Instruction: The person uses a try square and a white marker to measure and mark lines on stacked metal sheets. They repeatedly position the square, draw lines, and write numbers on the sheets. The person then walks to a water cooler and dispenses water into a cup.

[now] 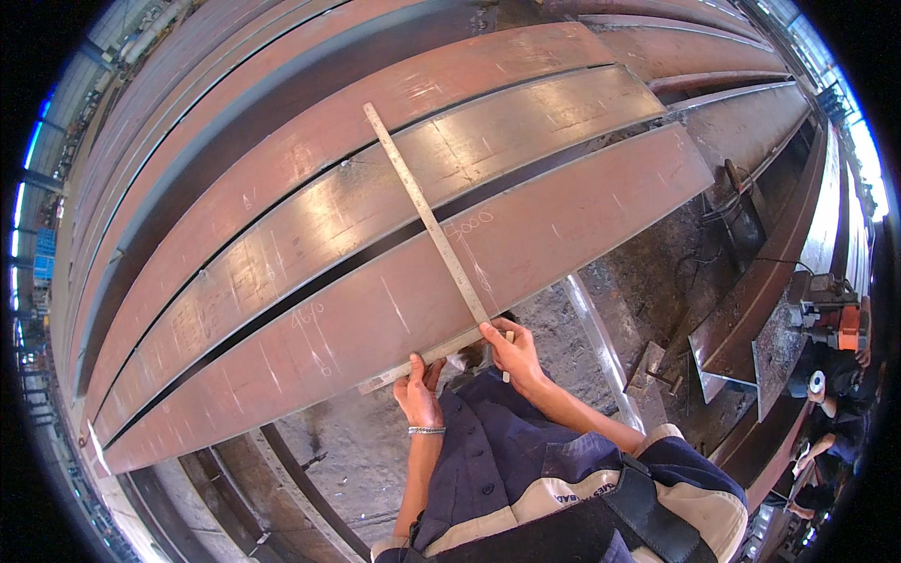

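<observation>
A large steel square (pixel 425 208) lies across the nearest reddish-brown steel plate (pixel 361 314). Its long arm reaches over that plate and the shinier one behind; its short arm runs along the near edge. My left hand (pixel 419 396) pinches this short arm, thumb on top and fingers curled below. At the corner, my right hand (pixel 516 353) is closed with its fingertips on the square. A thin pale stick (pixel 508 373), perhaps chalk, also sticks out of the right hand. Chalk lines and handwritten marks cover the near plate.
More long steel plates (pixel 282 169) lie side by side beyond. At right stand steel beams (pixel 737 352) and an orange-and-black machine (pixel 849 327). Another person's hand (pixel 801 462) shows at the lower right. Below the near plate, steel bars (pixel 310 488) lie over the grey floor (pixel 347 450).
</observation>
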{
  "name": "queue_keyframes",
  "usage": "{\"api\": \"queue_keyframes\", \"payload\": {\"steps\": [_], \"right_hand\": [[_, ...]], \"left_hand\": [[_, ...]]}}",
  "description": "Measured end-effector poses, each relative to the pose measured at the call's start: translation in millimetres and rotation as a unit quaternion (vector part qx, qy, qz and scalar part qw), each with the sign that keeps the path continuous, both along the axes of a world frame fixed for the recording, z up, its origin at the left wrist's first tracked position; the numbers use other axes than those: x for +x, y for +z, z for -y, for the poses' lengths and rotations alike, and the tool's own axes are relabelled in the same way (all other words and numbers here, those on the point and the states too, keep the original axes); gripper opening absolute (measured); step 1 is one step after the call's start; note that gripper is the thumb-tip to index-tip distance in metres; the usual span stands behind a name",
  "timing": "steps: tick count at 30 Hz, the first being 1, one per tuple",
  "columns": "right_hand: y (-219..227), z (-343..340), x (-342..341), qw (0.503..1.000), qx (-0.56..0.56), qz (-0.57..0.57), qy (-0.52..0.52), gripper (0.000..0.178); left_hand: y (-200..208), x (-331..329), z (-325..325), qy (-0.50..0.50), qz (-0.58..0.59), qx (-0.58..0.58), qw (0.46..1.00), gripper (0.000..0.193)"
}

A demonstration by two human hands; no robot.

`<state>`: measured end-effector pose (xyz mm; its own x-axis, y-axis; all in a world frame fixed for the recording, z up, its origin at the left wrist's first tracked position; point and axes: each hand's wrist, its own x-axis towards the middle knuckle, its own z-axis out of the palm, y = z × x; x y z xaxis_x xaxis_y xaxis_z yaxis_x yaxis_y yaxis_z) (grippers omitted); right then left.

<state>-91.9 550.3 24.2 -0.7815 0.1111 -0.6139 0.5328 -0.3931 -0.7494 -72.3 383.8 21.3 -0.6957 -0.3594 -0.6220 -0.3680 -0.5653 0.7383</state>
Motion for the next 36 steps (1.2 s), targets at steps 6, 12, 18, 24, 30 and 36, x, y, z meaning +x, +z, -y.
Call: {"api": "queue_keyframes", "payload": {"steps": [6,12,18,24,30,36], "right_hand": [[13,-19,-3,0.959,0.261,-0.011,0.107,0.032],[65,-48,-60,0.813,0.537,-0.189,0.122,0.037],[93,-29,-159,0.858,0.455,-0.226,0.076,0.027],[55,6,-257,0.764,0.528,-0.356,0.107,0.021],[25,30,-289,0.715,0.576,-0.362,0.159,0.013],[18,40,-300,0.705,0.586,-0.357,0.178,0.011]], "left_hand": [[-1,1,0,-0.004,0.005,0.001,1.0,0.039],[-6,2,-1,0.002,-0.015,-0.008,1.0,0.037],[-10,0,-2,0.028,-0.005,-0.023,0.999,0.036],[-5,-1,-2,0.022,0.003,-0.019,1.0,0.034],[-4,-3,-5,0.039,0.002,-0.013,0.999,0.033],[0,-4,-4,0.034,-0.002,0.003,0.999,0.033]]}}
